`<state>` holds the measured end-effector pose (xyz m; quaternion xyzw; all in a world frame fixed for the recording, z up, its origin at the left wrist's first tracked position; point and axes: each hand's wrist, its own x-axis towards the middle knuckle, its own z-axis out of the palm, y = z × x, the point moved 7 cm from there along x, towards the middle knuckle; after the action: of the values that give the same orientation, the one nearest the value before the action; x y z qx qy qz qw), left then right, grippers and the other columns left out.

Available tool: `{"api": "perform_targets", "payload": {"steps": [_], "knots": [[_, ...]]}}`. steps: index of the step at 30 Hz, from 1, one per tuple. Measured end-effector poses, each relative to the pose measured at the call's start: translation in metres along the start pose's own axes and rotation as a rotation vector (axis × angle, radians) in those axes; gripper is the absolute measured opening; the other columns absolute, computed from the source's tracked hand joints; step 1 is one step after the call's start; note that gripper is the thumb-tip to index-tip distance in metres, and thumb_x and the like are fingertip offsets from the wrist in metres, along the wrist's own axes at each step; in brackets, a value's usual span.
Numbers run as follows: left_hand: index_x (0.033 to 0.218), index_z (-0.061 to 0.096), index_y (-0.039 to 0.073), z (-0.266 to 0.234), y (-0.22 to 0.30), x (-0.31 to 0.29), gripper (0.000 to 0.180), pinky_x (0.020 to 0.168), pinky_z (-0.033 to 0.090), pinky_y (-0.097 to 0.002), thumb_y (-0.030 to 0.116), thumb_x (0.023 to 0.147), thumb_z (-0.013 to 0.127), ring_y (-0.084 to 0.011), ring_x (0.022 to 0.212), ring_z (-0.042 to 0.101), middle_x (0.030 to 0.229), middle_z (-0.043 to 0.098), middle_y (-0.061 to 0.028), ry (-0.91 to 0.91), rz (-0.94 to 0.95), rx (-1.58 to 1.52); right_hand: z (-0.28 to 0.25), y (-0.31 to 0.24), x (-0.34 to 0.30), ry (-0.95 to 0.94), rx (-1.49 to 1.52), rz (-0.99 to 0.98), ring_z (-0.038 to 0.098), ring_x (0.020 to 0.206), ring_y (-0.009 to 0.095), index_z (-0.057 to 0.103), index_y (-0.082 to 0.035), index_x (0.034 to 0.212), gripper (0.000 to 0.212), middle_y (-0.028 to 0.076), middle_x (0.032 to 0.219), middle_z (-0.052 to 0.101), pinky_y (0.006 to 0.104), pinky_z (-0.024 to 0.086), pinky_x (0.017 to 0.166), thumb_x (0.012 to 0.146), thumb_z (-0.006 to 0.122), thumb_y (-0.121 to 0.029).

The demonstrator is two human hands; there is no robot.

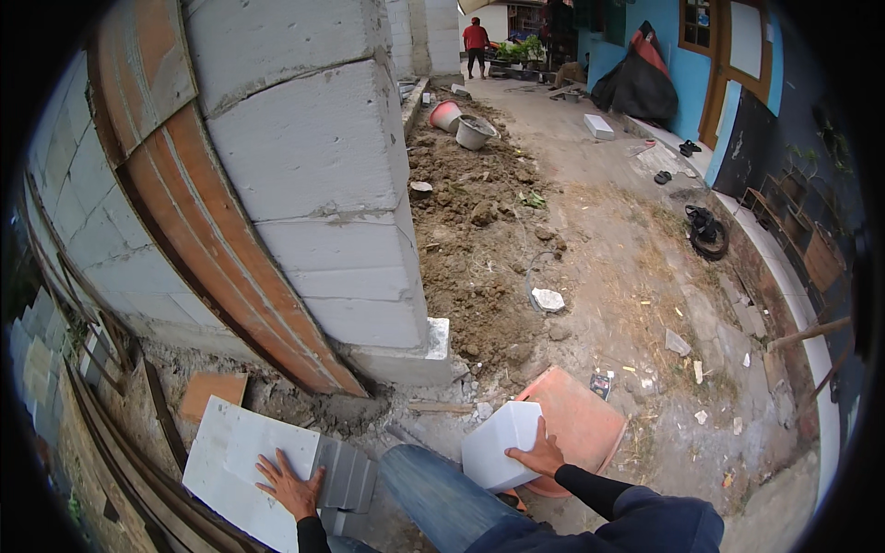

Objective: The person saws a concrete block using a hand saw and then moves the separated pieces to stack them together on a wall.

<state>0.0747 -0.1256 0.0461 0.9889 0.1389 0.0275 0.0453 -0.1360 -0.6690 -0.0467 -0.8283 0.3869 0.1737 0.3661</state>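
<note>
My left hand (290, 486) lies flat, fingers spread, on the broad face of a light grey concrete block (217, 452) at the lower left. More grey blocks (348, 475) show right beside it. My right hand (542, 454) grips the right end of a smaller white block (493, 450), its thumb across the near face and its fingers along the edge. That block sits tilted between my knee and a salmon-coloured plastic tub (581, 429). The underside of the block is hidden.
A block wall (313, 166) with an orange-brown board (221, 221) leaning on it rises at left. Loose soil (489, 267) runs along it, with two buckets (475, 134) farther off. A person in red (476, 41) stands far back. Stone pieces (548, 300) lie on the path.
</note>
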Motion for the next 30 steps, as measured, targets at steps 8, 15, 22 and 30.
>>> {"api": "perform_targets", "payload": {"steps": [8,15,22,30], "knots": [[0.157,0.044,0.015,0.006,-0.003,-0.003,0.113,0.127,0.003,-0.0645,0.056,0.062,0.090,-0.0389,0.158,0.020,0.167,0.033,-0.0195,0.010,0.027,-0.060,-0.002,-0.014,-0.011,0.060,-0.011,0.029,0.050,0.132,0.055,0.000,-0.011,0.166,0.134,0.038,0.146,0.039,0.0554,0.044,0.109,0.074,0.077,-0.069],[0.157,0.044,0.015,0.003,0.000,-0.002,0.115,0.127,0.006,-0.0641,0.048,0.059,0.094,-0.0380,0.158,0.021,0.167,0.033,-0.0182,-0.013,0.012,-0.065,0.000,-0.010,-0.009,0.103,-0.025,0.031,0.053,0.128,0.054,0.001,-0.011,0.166,0.131,0.035,0.143,0.042,0.0552,0.045,0.107,0.075,0.076,-0.068],[0.159,0.040,0.016,0.010,0.001,-0.002,0.119,0.126,0.009,-0.0651,0.043,0.057,0.094,-0.0373,0.159,0.019,0.169,0.030,-0.0167,-0.043,0.011,-0.028,-0.003,-0.007,-0.012,0.094,0.002,0.045,0.053,0.128,0.056,0.001,-0.011,0.165,0.128,0.039,0.142,0.042,0.0576,0.046,0.106,0.076,0.076,-0.066],[0.161,0.036,0.018,0.008,0.000,0.000,0.124,0.126,0.012,-0.0660,0.040,0.055,0.094,-0.0368,0.159,0.019,0.170,0.028,-0.0154,-0.065,-0.001,0.007,-0.002,-0.013,-0.010,0.091,-0.027,0.037,0.056,0.125,0.054,0.003,-0.011,0.165,0.128,0.037,0.140,0.044,0.0568,0.048,0.102,0.076,0.074,-0.070]]}}
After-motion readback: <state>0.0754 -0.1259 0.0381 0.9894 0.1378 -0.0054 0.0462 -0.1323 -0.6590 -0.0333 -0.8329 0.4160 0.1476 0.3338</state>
